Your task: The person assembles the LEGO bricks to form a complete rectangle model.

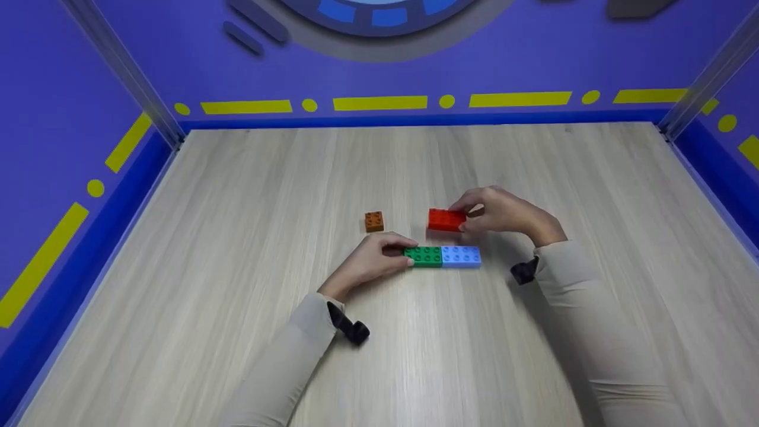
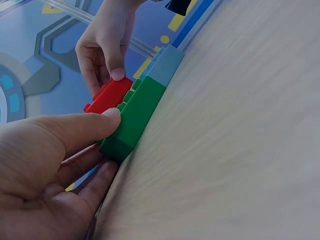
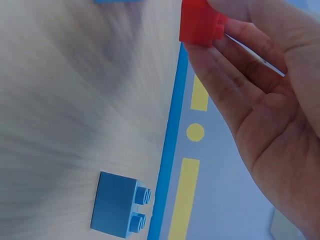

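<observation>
My left hand (image 1: 379, 255) grips the left end of a green toy building brick (image 1: 423, 257), thumb on the near side. A light-blue brick (image 1: 461, 257) sits end to end against the green one, their studs facing up. Behind this row, my right hand (image 1: 498, 210) pinches a red brick (image 1: 446, 220) by its right end, its studs also upward. In the left wrist view the red brick (image 2: 111, 96) shows just beyond the green brick (image 2: 142, 110). The right wrist view has thumb and fingers on opposite sides of the red brick (image 3: 199, 22).
A small orange-brown brick (image 1: 374, 222) stands on the wooden table (image 1: 267, 196), left of the red one. In the right wrist view a small blue brick (image 3: 117, 205) stands on the table, hidden in the head view. Blue-purple panels (image 1: 379, 77) border the table.
</observation>
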The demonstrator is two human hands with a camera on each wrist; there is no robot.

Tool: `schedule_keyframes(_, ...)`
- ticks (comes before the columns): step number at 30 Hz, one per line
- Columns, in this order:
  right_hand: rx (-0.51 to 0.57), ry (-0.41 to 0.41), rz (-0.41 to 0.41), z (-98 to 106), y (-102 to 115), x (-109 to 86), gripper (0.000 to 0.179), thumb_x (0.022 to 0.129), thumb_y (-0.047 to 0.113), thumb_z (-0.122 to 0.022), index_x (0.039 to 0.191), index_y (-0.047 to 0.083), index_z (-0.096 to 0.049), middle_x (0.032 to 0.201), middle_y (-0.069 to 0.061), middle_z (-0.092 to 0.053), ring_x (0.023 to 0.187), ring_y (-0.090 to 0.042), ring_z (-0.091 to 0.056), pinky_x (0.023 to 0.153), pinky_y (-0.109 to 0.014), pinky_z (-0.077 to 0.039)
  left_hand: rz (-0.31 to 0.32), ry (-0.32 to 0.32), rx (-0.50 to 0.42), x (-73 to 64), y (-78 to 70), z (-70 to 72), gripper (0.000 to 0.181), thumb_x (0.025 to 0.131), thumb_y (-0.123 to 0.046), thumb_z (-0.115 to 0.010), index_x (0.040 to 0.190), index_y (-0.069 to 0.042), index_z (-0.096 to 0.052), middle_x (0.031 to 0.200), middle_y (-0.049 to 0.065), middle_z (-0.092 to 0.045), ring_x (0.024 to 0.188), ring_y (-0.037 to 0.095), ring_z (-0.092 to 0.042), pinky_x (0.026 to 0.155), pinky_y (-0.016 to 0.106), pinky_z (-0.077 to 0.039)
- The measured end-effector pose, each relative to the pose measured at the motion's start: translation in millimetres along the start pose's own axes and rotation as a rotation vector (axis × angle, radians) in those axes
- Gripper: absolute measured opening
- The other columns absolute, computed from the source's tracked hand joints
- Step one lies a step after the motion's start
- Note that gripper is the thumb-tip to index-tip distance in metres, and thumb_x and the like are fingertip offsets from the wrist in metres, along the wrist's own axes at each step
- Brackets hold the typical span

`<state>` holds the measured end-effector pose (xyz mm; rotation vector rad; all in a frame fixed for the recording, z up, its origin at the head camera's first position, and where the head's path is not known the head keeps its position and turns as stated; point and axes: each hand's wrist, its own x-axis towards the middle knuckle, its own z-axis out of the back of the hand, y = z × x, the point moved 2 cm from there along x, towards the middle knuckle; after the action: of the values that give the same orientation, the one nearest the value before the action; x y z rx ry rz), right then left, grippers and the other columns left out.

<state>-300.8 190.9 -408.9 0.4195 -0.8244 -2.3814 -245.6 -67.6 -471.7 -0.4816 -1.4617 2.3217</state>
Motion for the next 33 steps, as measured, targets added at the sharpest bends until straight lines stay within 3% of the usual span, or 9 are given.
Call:
schedule_keyframes(21, -0.001, 0.018, 0.076, -9.1, 9.6, -9.9, 0.031, 0.082, 0.006, -0.071, 0.113, 0.005, -0.070, 0.111, -0.009, -0.068, 0.101, -0.025, -0.063, 0.091, -0.043, -0.053, -0.010, -0.004, -0.034, -1.8, -4.6, 1.1, 0.035, 0.085, -0.016, -0.073, 0.120, -0.013, -0.068, 0.124, 0.004, -0.064, 0.117, 0.017, -0.056, 0.102, 0.034, -0.043)
schedule_keyframes(33, -0.013, 0.050, 0.091, -13.3, 12.6, -14.0, 0.031, 0.084, 0.005, -0.067, 0.115, 0.006, -0.070, 0.111, -0.009, -0.067, 0.103, -0.024, -0.065, 0.089, -0.042, -0.054, -0.006, -0.002, -0.028, 0.8, 0.9, 0.4, 0.033, 0.085, -0.016, -0.073, 0.118, -0.015, -0.069, 0.122, 0.001, -0.065, 0.114, 0.014, -0.057, 0.100, 0.032, -0.045)
